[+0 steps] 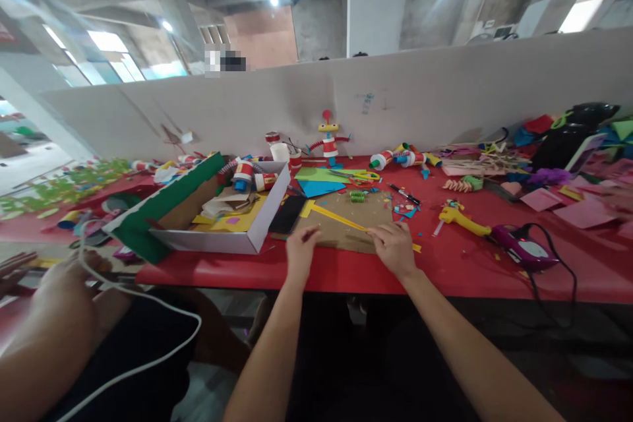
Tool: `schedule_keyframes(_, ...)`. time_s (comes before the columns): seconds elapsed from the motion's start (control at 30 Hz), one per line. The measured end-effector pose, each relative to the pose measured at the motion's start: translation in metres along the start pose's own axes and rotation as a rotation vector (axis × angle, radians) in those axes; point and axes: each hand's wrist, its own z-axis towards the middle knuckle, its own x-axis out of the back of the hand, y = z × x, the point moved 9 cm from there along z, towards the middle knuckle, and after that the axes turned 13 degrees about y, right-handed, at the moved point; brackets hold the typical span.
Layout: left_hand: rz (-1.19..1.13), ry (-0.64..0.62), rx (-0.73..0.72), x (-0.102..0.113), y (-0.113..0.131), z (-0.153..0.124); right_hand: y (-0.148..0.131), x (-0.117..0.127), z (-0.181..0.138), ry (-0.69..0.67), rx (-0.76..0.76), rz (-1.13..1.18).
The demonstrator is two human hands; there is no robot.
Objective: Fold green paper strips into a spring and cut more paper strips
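Note:
My right hand point(394, 247) pinches a narrow yellow paper strip point(340, 217) over a brown cardboard sheet point(336, 244). The strip slants up to the left, towards a wider yellow piece point(307, 209) on the cardboard. My left hand point(301, 249) is at the cardboard's left edge, its fingertips pressed together; whatever they hold, if anything, is too small to make out. Beyond the strip rests a green coiled paper spring point(357, 196). Another bit of yellow paper point(417, 248) shows just right of my right hand.
At left stands a box point(237, 242) holding paper-cup figures and scraps, beside a black phone point(287, 214). Yellow-handled scissors point(363, 176) lie behind the cardboard. A finished figure point(330, 147) stands against the partition. On the right is a glue gun point(524, 247) with its cord. A co-worker's arm point(54, 316) is at left.

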Motion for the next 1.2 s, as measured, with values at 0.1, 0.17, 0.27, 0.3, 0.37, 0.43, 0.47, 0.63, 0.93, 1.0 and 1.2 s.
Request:
schedule_keyframes(0.1, -0.36, -0.212, 0.258, -0.044, -0.002, -0.026, -0.017, -0.01, 0.002, -0.106, -0.054, 0.088)
schedule_keyframes(0.17, -0.483, -0.298, 0.369, -0.063, 0.0, -0.036, -0.026, -0.016, 0.004, -0.179, -0.121, 0.154)
schedule_keyframes(0.27, -0.547, -0.262, 0.453, -0.068, -0.005, -0.037, -0.029, -0.027, 0.003, -0.291, -0.243, 0.218)
schedule_keyframes(0.3, -0.556, -0.24, 0.467, -0.068, -0.007, -0.036, -0.028, -0.031, 0.002, -0.331, -0.281, 0.236)
schedule_keyframes(0.37, -0.563, -0.217, 0.491, -0.066, -0.011, -0.035, -0.024, -0.04, -0.001, -0.407, -0.334, 0.279)
schedule_keyframes(0.43, -0.573, -0.213, 0.524, -0.066, -0.015, -0.036, -0.022, -0.047, -0.004, -0.461, -0.359, 0.327)
schedule_keyframes(0.47, -0.583, -0.206, 0.545, -0.065, -0.016, -0.036, -0.021, -0.049, -0.005, -0.483, -0.37, 0.353)
schedule_keyframes(0.63, -0.638, -0.171, 0.625, -0.06, -0.02, -0.031, -0.013, -0.046, -0.009, -0.572, -0.415, 0.38)
schedule_keyframes(0.93, -0.65, -0.147, 0.664, -0.059, -0.026, -0.031, 0.029, -0.002, -0.03, -0.649, -0.46, 0.273)
schedule_keyframes(1.0, -0.658, -0.148, 0.642, -0.059, -0.023, -0.032, 0.028, 0.0, -0.034, -0.671, -0.472, 0.296)
schedule_keyframes(1.2, -0.693, -0.06, 0.653, -0.045, -0.03, -0.021, 0.027, 0.01, -0.027, -0.63, -0.432, 0.228)
